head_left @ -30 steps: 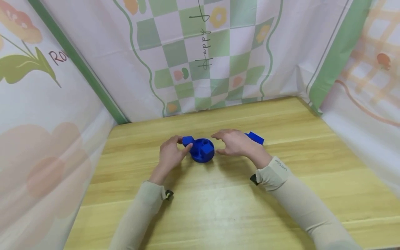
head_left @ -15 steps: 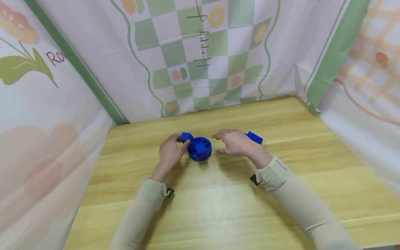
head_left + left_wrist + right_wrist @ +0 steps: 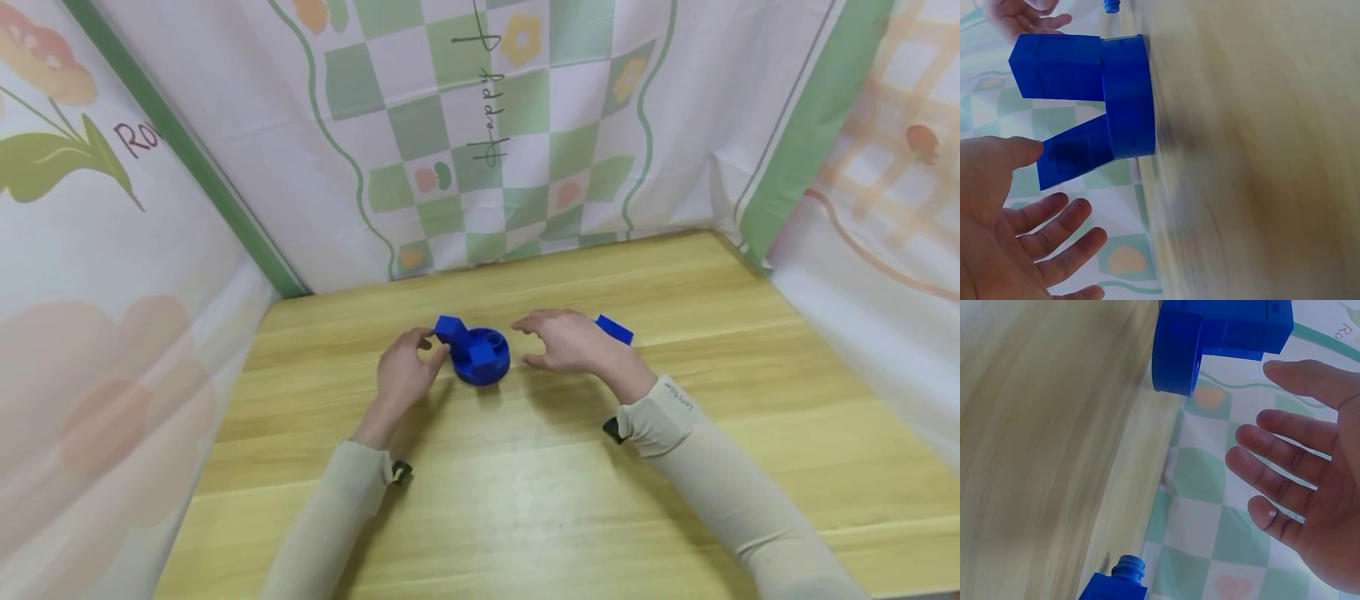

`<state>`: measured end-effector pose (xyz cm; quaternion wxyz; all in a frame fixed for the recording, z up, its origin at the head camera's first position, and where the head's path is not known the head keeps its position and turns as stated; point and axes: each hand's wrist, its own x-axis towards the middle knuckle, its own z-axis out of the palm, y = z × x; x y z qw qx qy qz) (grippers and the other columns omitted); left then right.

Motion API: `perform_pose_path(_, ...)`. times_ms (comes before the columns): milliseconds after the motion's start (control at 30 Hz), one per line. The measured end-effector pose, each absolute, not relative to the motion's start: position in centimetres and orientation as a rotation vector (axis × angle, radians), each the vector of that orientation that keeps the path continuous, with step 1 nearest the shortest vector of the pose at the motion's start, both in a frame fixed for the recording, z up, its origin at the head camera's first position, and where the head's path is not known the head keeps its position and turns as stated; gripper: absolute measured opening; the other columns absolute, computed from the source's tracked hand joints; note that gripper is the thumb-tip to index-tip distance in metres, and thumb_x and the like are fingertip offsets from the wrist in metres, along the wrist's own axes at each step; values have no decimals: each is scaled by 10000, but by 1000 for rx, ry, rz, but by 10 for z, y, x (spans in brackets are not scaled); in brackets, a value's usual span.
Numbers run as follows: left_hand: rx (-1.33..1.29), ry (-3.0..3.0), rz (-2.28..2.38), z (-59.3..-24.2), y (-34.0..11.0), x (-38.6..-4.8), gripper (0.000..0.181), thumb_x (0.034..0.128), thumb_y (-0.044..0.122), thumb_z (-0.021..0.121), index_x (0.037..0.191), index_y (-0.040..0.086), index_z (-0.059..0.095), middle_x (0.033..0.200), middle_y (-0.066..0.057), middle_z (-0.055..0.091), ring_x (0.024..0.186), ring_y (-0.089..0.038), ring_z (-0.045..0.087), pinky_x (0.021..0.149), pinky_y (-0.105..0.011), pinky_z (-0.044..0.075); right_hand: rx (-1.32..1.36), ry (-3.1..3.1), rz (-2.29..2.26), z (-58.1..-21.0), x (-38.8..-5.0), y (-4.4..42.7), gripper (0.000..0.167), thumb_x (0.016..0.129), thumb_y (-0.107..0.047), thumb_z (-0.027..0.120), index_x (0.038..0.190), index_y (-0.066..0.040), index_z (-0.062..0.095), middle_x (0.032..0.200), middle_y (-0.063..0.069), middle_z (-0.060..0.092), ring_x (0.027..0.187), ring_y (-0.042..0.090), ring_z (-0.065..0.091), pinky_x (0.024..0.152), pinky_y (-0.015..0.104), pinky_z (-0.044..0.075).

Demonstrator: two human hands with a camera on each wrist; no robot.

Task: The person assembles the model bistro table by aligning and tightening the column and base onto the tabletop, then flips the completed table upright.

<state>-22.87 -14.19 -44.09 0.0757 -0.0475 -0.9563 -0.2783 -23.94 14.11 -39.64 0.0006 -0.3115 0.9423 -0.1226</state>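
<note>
- I watch the round blue base [image 3: 1129, 97], which sits flat on the wooden table [image 3: 480, 508] between both hands, probably central so either can reach.
- Upright block [image 3: 1057, 65] stands in it, no hand near enough to steady it; I'd guess the base holds it.
- Leaning block [image 3: 1075, 156] tilts outward toward the left hand [image 3: 403, 371], presumably supported by the base too.
- Left hand: fingers spread and relaxed, no pinch; thumb tip at the leaning block, contact I can't tell.
- Right hand [image 3: 567, 342]: fingers spread, thumb apart, holding nothing, just beside the base, not touching.
- Loose blue piece [image 3: 615, 329] lies beyond the right hand, ridged end [image 3: 1129, 569] showing in the right wrist view.
</note>
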Motion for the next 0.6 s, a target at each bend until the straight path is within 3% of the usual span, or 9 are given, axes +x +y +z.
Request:
perform_pose_path(333,-171,-2845,-875,-438,-141,-215,431,942,420,656,1257,126,636,1096,-63,709,1030,-318,682,848,-459,542,-929,2952,-383,-395,-241,147,551,904,-351,724,1384,-116,591,1341,110,642,1181,307,638,1003,499,516)
perform_pose_path(600,-246,-2868,-873,-441,-132,-208,382,946,411,655,1227,152,640,1071,-29,683,977,-258,671,832,-437,549,-894,2953,-392,-397,-243,154,566,908,-371,720,1396,-120,580,1403,126,602,1258,335,594,1047,522,483)
